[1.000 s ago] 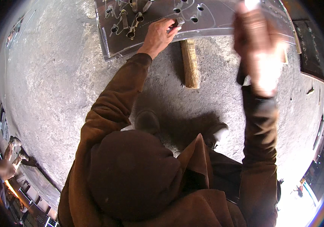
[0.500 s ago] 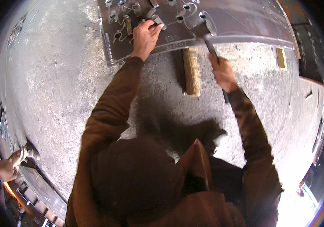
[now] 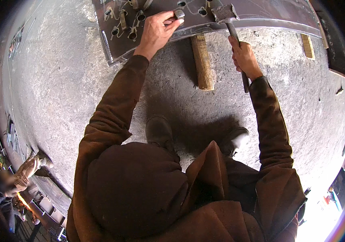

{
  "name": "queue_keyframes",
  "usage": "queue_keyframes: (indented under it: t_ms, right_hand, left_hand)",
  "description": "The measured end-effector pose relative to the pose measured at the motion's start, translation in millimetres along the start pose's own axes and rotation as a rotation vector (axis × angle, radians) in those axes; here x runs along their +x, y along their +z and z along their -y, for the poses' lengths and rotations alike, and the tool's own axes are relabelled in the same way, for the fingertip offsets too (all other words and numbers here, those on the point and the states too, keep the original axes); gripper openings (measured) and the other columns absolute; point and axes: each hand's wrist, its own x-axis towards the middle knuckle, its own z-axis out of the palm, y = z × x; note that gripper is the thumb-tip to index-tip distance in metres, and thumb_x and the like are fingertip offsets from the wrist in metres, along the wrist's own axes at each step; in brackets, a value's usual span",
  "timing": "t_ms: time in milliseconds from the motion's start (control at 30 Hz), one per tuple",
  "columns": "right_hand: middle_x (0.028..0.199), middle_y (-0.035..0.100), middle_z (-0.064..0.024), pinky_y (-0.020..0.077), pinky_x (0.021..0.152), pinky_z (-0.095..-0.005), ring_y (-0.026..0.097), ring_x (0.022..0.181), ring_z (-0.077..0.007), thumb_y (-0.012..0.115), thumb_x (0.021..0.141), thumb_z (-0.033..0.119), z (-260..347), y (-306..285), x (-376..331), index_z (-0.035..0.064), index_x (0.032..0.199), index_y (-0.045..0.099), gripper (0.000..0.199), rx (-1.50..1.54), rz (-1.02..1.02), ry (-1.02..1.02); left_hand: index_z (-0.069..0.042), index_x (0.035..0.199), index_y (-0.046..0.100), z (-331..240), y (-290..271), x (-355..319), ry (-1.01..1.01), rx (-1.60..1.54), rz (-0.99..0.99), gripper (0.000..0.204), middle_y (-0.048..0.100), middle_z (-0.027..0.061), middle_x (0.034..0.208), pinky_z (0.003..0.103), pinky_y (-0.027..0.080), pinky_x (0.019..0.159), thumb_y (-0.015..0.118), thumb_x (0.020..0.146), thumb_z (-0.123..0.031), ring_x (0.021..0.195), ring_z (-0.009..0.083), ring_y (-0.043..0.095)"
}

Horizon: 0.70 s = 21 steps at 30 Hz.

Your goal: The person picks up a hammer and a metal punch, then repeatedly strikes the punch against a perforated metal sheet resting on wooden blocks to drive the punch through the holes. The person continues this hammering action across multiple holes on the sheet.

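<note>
My left hand [image 3: 156, 34] is closed over a dark steel plate [image 3: 257, 14], pinching a short metal block [image 3: 179, 15] between thumb and fingers; its lower end is hidden. In my right hand [image 3: 245, 59] is a hammer [image 3: 225, 14], gripped partway along its dark handle. The hammer's broad, worn head lies over the plate's near edge, to the right of the block and apart from it. Holes with chalk-like lines drawn around them are cut in the plate, among them one hole [image 3: 202, 11] between block and hammer.
Several small metal pieces, one a bar [image 3: 123, 19], stand on the plate's left part. A wooden beam [image 3: 202, 64] juts from under the plate, another wood piece [image 3: 308, 46] farther right. My boots [image 3: 159, 130] are on the rough floor [image 3: 71, 80]. At lower left, a person [image 3: 23, 173] works near sparks.
The metal block has gone from leaning over to more upright in my left fingers. My right hand and the hammer have shifted right. The plate sits higher in the view.
</note>
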Motion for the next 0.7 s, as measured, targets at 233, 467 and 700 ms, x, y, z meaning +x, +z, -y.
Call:
queue_keyframes:
  t_ms: [233, 467, 700]
  right_hand:
    - [0.057, 0.042, 0.0032, 0.0331, 0.036, -0.027, 0.039, 0.042, -0.0079, 0.057, 0.098, 0.059, -3, 1, 2, 0.0114, 0.071, 0.042, 0.057, -0.021, -0.013, 0.018]
    - [0.057, 0.043, 0.0027, 0.0356, 0.037, -0.0273, 0.041, 0.043, -0.0086, 0.057, 0.098, 0.059, -3, 5, 1, 0.0111, 0.072, 0.044, 0.056, -0.02, -0.027, 0.031]
    - [0.058, 0.043, 0.0031, 0.0362, 0.038, -0.0275, 0.041, 0.043, -0.0086, 0.058, 0.099, 0.057, -2, 7, 1, 0.0112, 0.072, 0.044, 0.055, -0.021, -0.057, 0.039]
  left_hand:
    - [-0.002, 0.114, 0.073, -5, 1, -1, -0.02, -0.053, 0.029, 0.028, 0.076, 0.0121, 0.099, 0.031, 0.061, 0.074, 0.076, 0.091, -0.02, 0.087, 0.0181, 0.074]
    - [-0.004, 0.118, 0.073, -8, 3, 0, -0.015, -0.049, 0.005, 0.03, 0.076, 0.0129, 0.104, 0.029, 0.061, 0.073, 0.076, 0.092, -0.019, 0.085, 0.0169, 0.074]
    - [-0.004, 0.117, 0.073, -4, 7, -3, -0.036, -0.095, -0.014, 0.03, 0.076, 0.0113, 0.103, 0.029, 0.061, 0.072, 0.077, 0.091, -0.019, 0.083, 0.0158, 0.074]
